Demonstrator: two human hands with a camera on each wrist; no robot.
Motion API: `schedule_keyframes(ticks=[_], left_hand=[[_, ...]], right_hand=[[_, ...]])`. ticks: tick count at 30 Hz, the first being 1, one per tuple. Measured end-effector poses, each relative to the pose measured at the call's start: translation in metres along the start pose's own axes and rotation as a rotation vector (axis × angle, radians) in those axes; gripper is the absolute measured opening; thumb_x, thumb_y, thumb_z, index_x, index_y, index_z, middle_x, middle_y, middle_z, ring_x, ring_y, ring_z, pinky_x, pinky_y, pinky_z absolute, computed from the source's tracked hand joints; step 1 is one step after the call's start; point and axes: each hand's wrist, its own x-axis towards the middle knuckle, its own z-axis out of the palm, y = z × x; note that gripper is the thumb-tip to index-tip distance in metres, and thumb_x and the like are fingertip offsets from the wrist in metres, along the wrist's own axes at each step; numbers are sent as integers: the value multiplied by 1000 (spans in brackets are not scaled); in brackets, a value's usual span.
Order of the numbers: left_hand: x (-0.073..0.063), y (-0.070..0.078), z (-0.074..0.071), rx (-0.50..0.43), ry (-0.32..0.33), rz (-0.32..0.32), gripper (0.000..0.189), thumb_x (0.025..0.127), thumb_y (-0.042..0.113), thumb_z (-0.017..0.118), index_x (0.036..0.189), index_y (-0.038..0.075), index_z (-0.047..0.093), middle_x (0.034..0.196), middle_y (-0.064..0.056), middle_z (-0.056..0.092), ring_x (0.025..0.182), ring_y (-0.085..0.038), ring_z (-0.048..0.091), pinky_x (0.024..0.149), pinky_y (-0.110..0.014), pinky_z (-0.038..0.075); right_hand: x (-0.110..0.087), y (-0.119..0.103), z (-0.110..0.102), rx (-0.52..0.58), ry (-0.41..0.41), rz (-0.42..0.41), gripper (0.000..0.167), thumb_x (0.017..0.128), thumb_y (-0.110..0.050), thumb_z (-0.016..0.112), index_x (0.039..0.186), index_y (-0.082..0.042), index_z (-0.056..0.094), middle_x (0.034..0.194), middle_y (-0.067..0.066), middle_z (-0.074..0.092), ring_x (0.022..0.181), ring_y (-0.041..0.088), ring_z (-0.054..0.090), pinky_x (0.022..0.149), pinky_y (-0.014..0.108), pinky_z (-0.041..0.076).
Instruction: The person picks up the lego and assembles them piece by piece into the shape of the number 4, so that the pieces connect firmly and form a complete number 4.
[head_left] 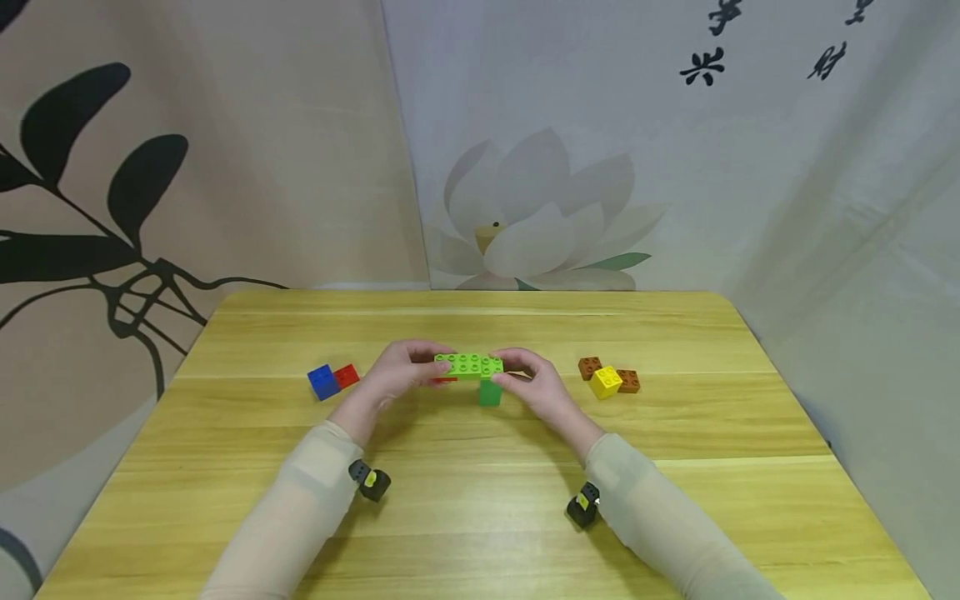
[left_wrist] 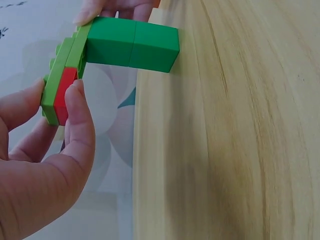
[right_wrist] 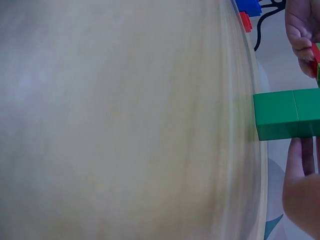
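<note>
Light green toy building bricks (head_left: 468, 365), long and studded, sit across the top of two stacked dark green bricks (left_wrist: 132, 42). Under their left end is a red brick (left_wrist: 65, 95). My left hand (head_left: 401, 371) pinches that end, a fingertip against the red brick and others on the light green studs and edge. On the opposite side, my right hand (head_left: 542, 386) pinches the light green right end between thumb and fingers, above the dark green column (head_left: 490, 393). The right wrist view shows the dark green bricks (right_wrist: 285, 115) beside the right-hand fingers.
To the left on the wooden table (head_left: 465, 517) lie a blue brick (head_left: 323, 382) and a red brick (head_left: 347, 376), side by side. Right of the hands, a yellow brick (head_left: 606, 382) lies among two brown bricks (head_left: 628, 382). Printed cloth (head_left: 337, 167) hangs behind the table.
</note>
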Motion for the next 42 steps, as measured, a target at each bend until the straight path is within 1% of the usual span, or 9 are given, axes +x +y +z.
schedule_keyframes(ticks=[4,11,19,26,30,33,37,39,42], left_hand=[[0,0,1,-2,-10,-1,33,93,3,67,124,-8,63,110,-19,63,88,-20,65,90,-48,54],[-5,-3,-1,49,-7,37,37,95,13,68,128,-3,63,113,-16,64,95,-21,62,88,-45,55],[-16,-12,-15,49,31,115,43,97,21,66,131,-6,59,117,-14,66,97,-20,65,91,-48,53],[-26,-24,-33,97,114,75,43,99,22,64,133,-3,58,129,-20,60,109,-31,64,95,-42,51],[-35,-31,-45,170,183,74,43,99,21,63,134,-4,56,131,-21,59,115,-33,60,97,-39,49],[-42,-35,-55,212,233,82,44,99,21,63,135,-5,56,130,-22,60,116,-32,58,92,-30,49],[-50,-39,-69,222,288,83,44,100,19,62,134,-7,55,128,-24,59,107,-18,59,85,-20,49],[-53,-40,-74,231,315,76,44,100,19,62,134,-7,55,127,-25,59,103,-14,58,84,-20,49],[-56,-43,-81,246,340,62,46,100,21,61,136,-7,54,129,-25,58,108,-19,59,83,-20,49]], right_hand=[[-5,-15,0,-20,-3,-1,35,93,-3,68,126,7,60,120,17,63,112,27,58,99,38,49],[4,12,-1,0,2,-3,36,93,-6,69,127,3,61,123,16,62,115,31,57,100,40,47],[5,17,-1,1,17,-15,35,92,-11,72,125,-4,64,122,11,64,113,25,58,99,37,49],[5,16,-1,0,11,-15,35,92,-10,72,125,-3,64,120,11,64,112,24,59,98,37,49],[5,17,0,10,12,-12,35,92,-10,71,125,-2,64,120,13,64,112,27,58,99,39,49],[6,17,0,10,12,-7,34,92,-10,71,125,-2,64,121,13,63,113,27,58,99,38,48],[5,17,-1,-1,11,-7,34,92,-11,72,125,-4,65,120,11,64,113,26,58,99,36,49],[5,17,-1,-4,10,-15,35,92,-11,72,125,-4,64,120,10,64,112,25,59,98,36,49],[5,18,-1,-3,10,-25,36,91,-11,73,125,-3,64,119,11,64,111,24,59,98,36,50]])
